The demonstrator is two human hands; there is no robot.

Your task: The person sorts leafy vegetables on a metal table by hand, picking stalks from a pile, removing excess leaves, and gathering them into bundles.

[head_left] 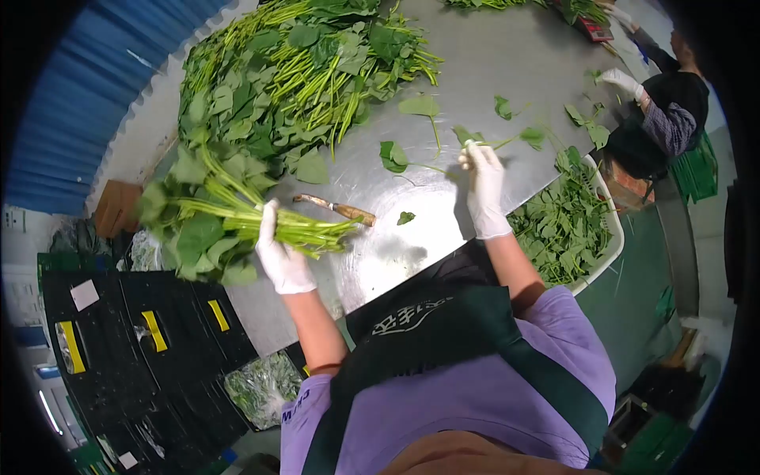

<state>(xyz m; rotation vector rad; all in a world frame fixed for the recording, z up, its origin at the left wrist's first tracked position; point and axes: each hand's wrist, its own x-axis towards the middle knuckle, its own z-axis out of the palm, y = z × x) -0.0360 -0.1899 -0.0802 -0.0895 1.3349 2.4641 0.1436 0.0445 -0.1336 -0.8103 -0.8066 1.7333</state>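
My gloved left hand (283,261) is wrapped round a bunch of leafy greens (210,214), leaves to the left and cut stems to the right, over the table's near left side. My gloved right hand (484,194) is raised over the table, its fingertips pinched together at what looks like a leafy stem (505,143). A curved knife with a wooden handle (353,213) lies just right of the bunch. Loose leaves, among them a long-stemmed leaf (393,156) and a small leaf (405,218), are scattered between my hands.
A large heap of greens (285,87) covers the far left of the metal table (467,71). At the right edge stands a white tub (616,237) full of leaves. A co-worker's gloved hand (621,81) is across the table. Black crates (166,317) stack at the left.
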